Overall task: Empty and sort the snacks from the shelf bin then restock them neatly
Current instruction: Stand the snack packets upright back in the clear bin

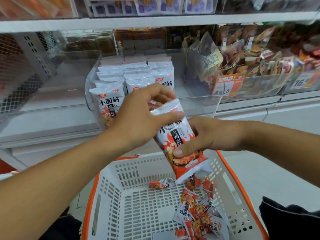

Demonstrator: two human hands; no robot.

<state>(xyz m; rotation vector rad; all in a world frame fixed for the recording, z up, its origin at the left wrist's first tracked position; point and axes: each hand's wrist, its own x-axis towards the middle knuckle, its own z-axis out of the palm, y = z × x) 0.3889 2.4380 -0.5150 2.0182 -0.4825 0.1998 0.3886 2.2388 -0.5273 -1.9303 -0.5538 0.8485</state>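
With the left hand (138, 116) pinching the top and the right hand (204, 135) gripping the middle of a snack packet (180, 135) above the basket (107, 196), the person should slot it upright, label forward, behind the rows in the clear shelf bin (204, 101).

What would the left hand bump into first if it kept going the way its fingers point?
Probably the upright snack packets in the clear bin; the left hand points up toward them, though depth is hard to judge.
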